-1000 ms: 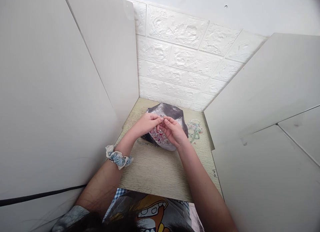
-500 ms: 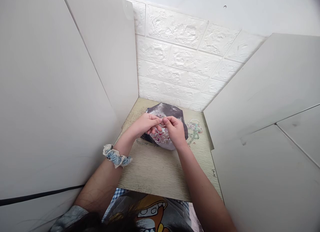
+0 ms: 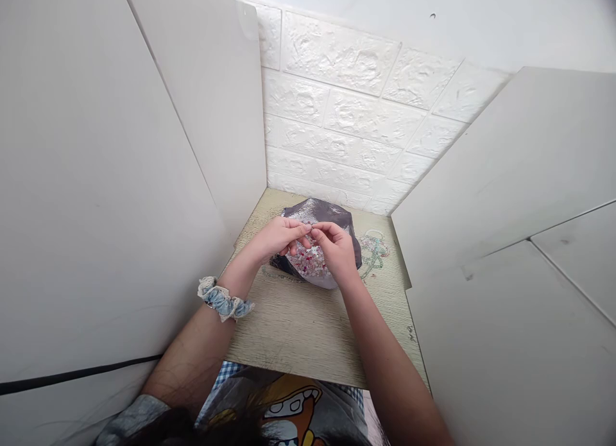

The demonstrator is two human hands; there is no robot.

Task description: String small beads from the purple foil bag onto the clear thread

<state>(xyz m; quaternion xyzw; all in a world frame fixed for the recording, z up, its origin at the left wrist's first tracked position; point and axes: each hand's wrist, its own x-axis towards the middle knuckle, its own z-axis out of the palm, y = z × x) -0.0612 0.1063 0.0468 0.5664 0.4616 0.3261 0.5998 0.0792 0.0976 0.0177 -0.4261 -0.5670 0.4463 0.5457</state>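
Note:
My left hand (image 3: 283, 237) and my right hand (image 3: 333, 246) meet fingertip to fingertip above a dark, shiny bag (image 3: 332, 210). Both pinch thumb against fingers, and whatever sits between them is too small to make out. Under the hands, the bag's opened-out surface bears a heap of small pink, red and white beads (image 3: 308, 261). A pale blue scrunchie with lace edging (image 3: 225, 300) circles my left wrist. Strings of green and pink beads (image 3: 374, 248) lie on the tabletop just right of the bag.
The narrow wooden tabletop (image 3: 298, 324) runs back to a white brick-patterned wall (image 3: 351, 112). A tall white panel (image 3: 192, 80) closes off the left side, and another white panel (image 3: 505, 196) the right. Small clear pieces (image 3: 410, 332) lie near the right edge.
My right fingertips have shifted very slightly left against the left ones. Otherwise the hands, bag and beads look the same.

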